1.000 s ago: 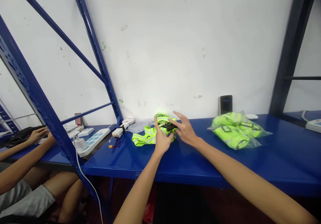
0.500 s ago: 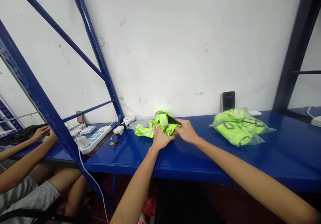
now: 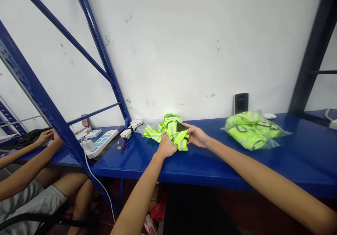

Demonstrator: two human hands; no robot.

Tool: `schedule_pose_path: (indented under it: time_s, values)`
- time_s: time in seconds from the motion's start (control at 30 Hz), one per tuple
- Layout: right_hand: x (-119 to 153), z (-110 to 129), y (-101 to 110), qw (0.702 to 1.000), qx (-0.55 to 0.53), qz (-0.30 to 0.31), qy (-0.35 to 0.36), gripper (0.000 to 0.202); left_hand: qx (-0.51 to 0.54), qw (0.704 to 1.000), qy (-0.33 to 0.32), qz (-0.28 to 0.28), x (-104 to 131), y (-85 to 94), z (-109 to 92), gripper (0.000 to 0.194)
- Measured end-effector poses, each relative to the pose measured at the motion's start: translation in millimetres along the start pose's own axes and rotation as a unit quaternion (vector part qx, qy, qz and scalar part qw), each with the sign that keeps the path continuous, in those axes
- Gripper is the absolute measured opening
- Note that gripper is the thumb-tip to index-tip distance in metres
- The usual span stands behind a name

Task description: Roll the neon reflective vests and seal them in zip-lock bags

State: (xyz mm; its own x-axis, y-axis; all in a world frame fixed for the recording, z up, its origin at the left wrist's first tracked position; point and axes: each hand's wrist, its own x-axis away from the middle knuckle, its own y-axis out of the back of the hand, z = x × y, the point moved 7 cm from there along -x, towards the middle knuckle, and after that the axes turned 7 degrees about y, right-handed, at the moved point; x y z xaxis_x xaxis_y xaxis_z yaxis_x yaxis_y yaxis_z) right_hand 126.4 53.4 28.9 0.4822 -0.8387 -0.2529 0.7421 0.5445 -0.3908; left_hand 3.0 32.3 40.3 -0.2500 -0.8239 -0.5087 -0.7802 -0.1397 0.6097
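Observation:
A bunched neon-yellow reflective vest (image 3: 172, 126) with silver-grey strips lies on the blue table (image 3: 207, 164), near the wall. My left hand (image 3: 166, 146) is closed on its near side, fingers curled into the fabric. At its right side my right hand (image 3: 197, 135) grips a dark-edged part of the cloth, with the fingertips partly hidden. A short strap end with a grey strip hangs between the two hands. Behind the vest on the left, a thin clear plastic bag (image 3: 141, 129) lies partly covered.
Bagged neon-yellow vests (image 3: 249, 131) lie to the right, before a phone (image 3: 241, 103) leaning on the wall. Left are a small white fan (image 3: 136, 122), a white device with wires (image 3: 126, 134), a power strip (image 3: 102, 143) and a blue rack post (image 3: 52, 115). Another person's hands (image 3: 46, 137) are beyond it.
My left hand has closed into the cloth and moved slightly down. A strap end with a grey strip now hangs out between my hands. My right hand has shifted slightly right.

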Motion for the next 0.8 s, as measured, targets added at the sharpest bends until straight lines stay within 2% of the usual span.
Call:
schedule_pose_path:
  time_s: [0.1, 0.2, 0.33, 0.43, 0.53, 0.6, 0.67, 0.7, 0.8]
  values:
    - [-0.8, -2.4, 6.9, 0.998, -0.047, -0.031, 0.000, 0.055, -0.049, 0.995, -0.074, 0.038, 5.4, -5.0, -16.9, 0.067]
    - [-2.9, -1.8, 11.1, 0.998, -0.040, -0.037, 0.000, 0.050, -0.043, 0.994, -0.088, 0.054, 7.9, -5.4, -19.8, 0.083]
    - [-8.0, 10.4, 21.7, 0.995, -0.002, -0.083, 0.053, 0.047, -0.010, 0.997, -0.038, 0.072, 8.2, -6.2, -8.0, 0.079]
    - [-12.3, 21.6, 27.0, 0.982, -0.012, -0.137, 0.130, 0.042, 0.027, 0.998, 0.000, 0.049, 7.1, -3.5, 1.2, 0.080]
    - [-15.0, 21.8, 27.6, 0.967, -0.009, -0.186, 0.177, 0.046, 0.095, 0.995, 0.007, 0.029, 4.6, -1.6, 4.3, 0.084]
    - [-14.4, 17.7, 26.7, 0.957, 0.037, -0.214, 0.193, 0.051, 0.160, 0.987, 0.006, 0.017, 2.5, -1.0, 4.6, 0.075]
    - [-9.9, 17.1, 25.4, 0.935, 0.126, -0.242, 0.226, 0.050, 0.203, 0.979, 0.011, 0.016, 1.1, -3.1, 4.5, 0.067]
    - [-6.3, 18.8, 24.1, 0.917, 0.177, -0.256, 0.250, 0.049, 0.203, 0.979, 0.015, 0.018, 0.8, -5.3, 4.1, 0.069]
    - [4.0, 24.6, 17.4, 0.865, 0.283, -0.275, 0.310, 0.045, 0.143, 0.989, 0.019, 0.020, 0.5, -12.8, 3.1, 0.088]
